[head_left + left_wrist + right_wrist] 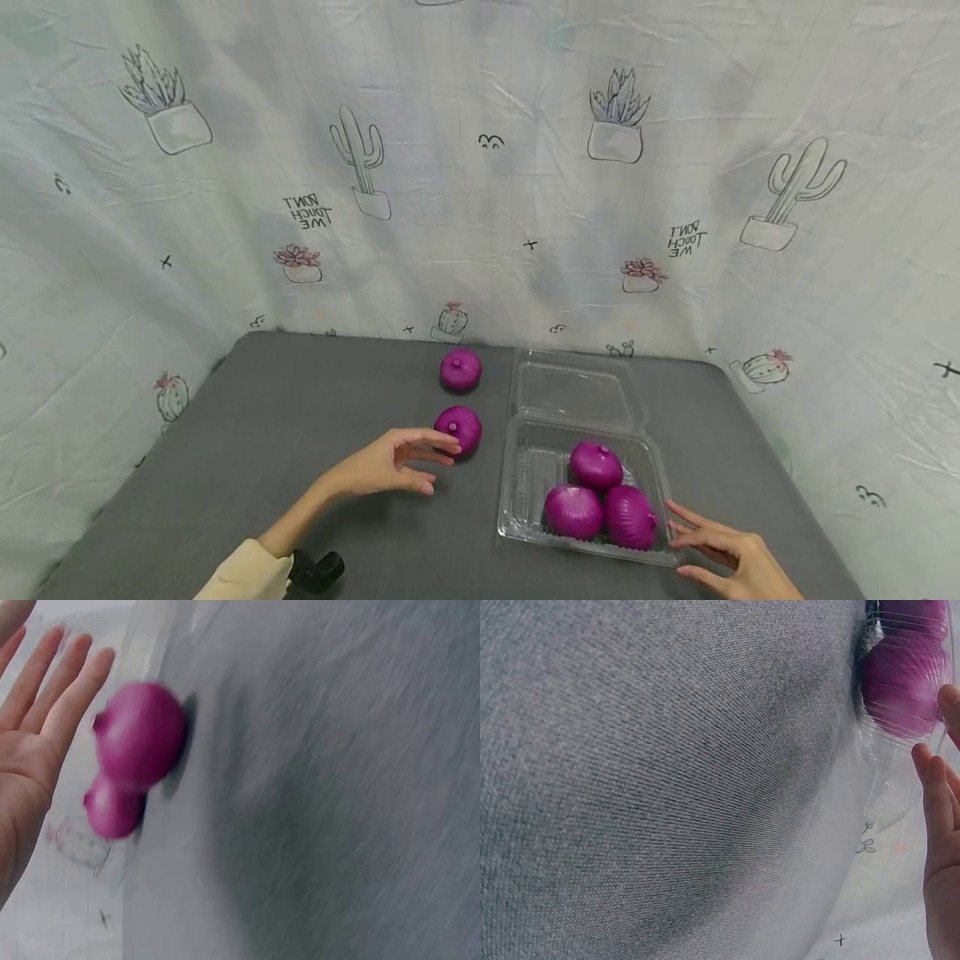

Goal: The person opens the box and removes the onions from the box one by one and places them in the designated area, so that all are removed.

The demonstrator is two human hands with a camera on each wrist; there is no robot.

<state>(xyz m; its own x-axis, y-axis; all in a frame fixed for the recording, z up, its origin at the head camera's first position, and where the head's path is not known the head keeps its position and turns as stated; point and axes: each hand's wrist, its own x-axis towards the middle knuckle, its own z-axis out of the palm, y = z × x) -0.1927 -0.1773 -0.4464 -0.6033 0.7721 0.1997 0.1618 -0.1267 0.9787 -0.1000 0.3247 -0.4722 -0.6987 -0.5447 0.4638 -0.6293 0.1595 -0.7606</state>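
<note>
My left hand [384,465] hovers beside the nearer purple onion [461,429], fingers spread and nothing in its grasp; in the head view its fingertips overlap the onion. The left wrist view shows a gap between the hand [34,742] and that onion [141,735]. Farther back lies another purple onion [460,370]. A clear plastic clamshell box [517,500], lid raised, contains three onions: a back one [596,465], a front left one [573,512] and a front right one [630,517]. With extended fingers, my right hand [738,557] touches the box's right rim.
The box's transparent lid [573,385] leans away toward the back of the grey table [300,400]. A white curtain [450,183] with printed cacti surrounds the table at the back and sides. A black band [318,573] sits at the left wrist.
</note>
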